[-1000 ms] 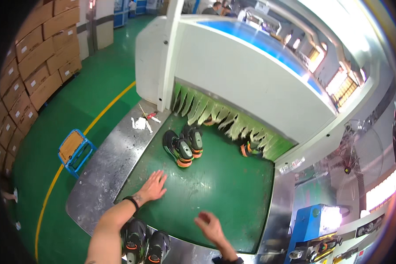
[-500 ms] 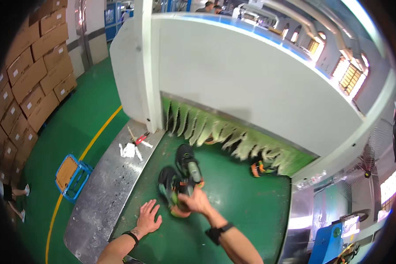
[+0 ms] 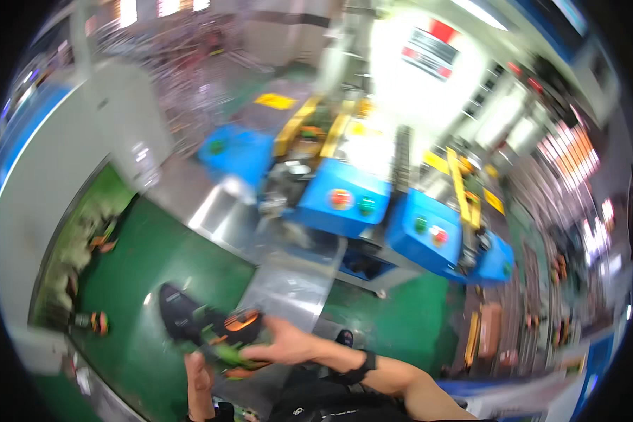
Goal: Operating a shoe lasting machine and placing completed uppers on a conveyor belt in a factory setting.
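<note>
Wrapping around the black sports footwear with green and orange parts [image 3: 183, 313], your right hand [image 3: 285, 341] grips its nearer end, thumb toward the green and orange side. Motion blur hides whether you hold one shoe or a pair. Your left hand [image 3: 199, 376] is raised just beside the lower side of the footwear; you cannot tell from this view whether its fingers touch or grip. A black wristband [image 3: 362, 366] circles your right wrist, above your black clothing [image 3: 330, 404].

The footwear is in your hands, over the near part of the smooth green belt [image 3: 144, 264], its dark toe pointing toward the belt's fringed edge. Along the belt's right edge runs a shiny metal plate [image 3: 288, 288]. At the opposite edge hangs a ragged green-and-cream fringe curtain [image 3: 67, 264]; by it sit a dark shoe with an orange end [image 3: 95, 322], near the belt's left corner, and a blurred dark-and-orange shoe [image 3: 105, 243], nearer the far corner.

Behind the curtain rises a pale grey machine cover [image 3: 46, 204]. Past the metal plate stand blue machine housings [image 3: 344, 200] with red and green buttons, flanked by yellow bars [image 3: 299, 126], before a bright white panel [image 3: 394, 91].
</note>
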The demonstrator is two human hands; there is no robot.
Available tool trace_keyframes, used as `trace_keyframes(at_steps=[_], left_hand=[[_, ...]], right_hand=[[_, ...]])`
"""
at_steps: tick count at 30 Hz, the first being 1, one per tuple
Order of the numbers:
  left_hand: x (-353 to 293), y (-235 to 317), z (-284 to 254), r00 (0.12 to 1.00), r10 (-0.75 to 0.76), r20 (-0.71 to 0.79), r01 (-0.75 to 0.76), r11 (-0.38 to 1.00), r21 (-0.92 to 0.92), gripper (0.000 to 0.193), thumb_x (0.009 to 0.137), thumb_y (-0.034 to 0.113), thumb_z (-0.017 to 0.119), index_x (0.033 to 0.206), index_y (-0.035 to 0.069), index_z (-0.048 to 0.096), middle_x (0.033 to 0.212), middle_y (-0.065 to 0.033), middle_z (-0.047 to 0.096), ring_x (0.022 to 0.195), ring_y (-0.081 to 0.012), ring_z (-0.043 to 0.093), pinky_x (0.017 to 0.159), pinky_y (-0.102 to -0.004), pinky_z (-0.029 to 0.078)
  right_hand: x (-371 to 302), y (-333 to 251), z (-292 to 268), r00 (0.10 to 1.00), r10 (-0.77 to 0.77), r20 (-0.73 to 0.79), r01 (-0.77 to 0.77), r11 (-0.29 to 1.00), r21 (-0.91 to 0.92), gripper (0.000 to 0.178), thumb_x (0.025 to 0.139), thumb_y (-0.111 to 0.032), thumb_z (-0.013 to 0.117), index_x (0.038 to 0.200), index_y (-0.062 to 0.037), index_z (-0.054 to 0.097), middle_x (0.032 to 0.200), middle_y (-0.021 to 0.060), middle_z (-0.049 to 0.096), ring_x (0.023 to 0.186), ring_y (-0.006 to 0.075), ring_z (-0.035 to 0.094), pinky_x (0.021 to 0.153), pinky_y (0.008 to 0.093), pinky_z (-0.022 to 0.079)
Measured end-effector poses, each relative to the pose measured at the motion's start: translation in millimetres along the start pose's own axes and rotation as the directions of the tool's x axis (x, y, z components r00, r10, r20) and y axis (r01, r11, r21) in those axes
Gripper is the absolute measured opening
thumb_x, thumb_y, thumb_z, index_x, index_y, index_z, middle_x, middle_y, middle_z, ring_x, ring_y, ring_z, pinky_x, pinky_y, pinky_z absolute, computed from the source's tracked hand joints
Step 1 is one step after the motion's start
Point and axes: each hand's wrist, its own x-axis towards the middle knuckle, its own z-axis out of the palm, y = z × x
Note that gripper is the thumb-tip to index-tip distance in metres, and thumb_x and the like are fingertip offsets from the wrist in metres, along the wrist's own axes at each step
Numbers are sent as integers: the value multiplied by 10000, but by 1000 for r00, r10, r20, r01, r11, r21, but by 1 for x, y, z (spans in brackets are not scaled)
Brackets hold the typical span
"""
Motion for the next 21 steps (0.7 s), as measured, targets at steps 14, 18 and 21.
trace_keyframes(at_steps=[14,18,21], left_hand=[[21,-113,324,916,-355,187,372,926,-62,616,793,173,704,1315,-13,434,1171,-112,601,1023,-247,620,891,-402,530],[48,-131,359,904,-428,17,426,902,71,716,855,251,693,1411,12,309,1402,-116,417,1279,-213,427,1026,-354,392],[117,-134,354,999,-42,6,41,988,151,759,890,212,656,1454,-6,197,1464,-170,342,1339,-250,360,1086,-364,312]], right_hand=[[-201,70,-231,960,-155,-233,220,934,281,693,771,-80,697,1370,-9,355,1322,115,479,1218,196,476,1054,348,358],[-205,93,-264,968,86,-234,14,918,396,675,747,-58,720,1333,-4,390,1256,120,530,1143,200,531,1004,347,409],[-190,93,-282,902,182,-391,181,664,725,662,713,-39,728,1297,-3,419,1185,120,573,1077,225,577,949,389,464]])
